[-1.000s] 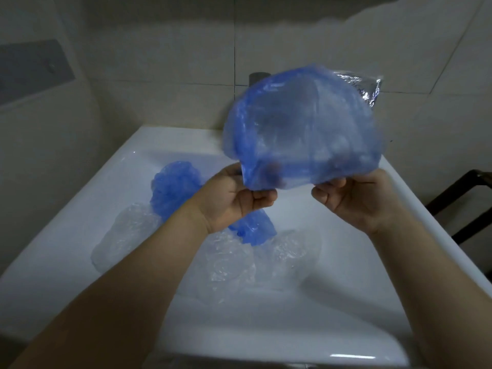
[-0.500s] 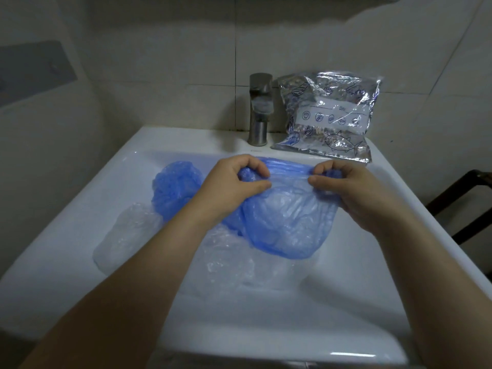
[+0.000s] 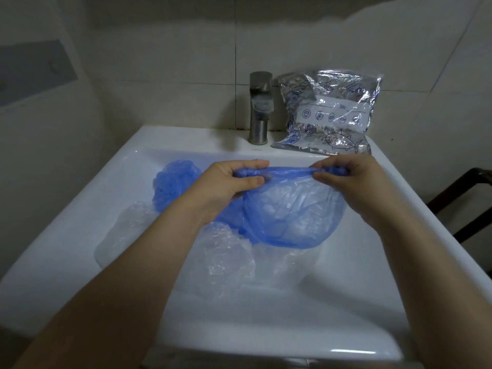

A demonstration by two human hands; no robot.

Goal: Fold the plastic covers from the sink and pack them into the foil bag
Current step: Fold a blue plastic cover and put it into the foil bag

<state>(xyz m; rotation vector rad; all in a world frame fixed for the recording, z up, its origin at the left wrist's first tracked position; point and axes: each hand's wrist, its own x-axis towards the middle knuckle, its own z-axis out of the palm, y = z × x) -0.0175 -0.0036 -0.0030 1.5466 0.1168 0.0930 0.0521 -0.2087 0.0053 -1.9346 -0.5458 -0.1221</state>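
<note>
Filling the sink: crumpled plastic covers.

Dim, soft pic (wide-angle edge warp)

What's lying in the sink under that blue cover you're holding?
Beneath the held blue cover lie crumpled clear covers, with another blue cover bunched to the left. The cover and left hand hide part of the pile and the sink bottom, so the count stays unclear.
</note>
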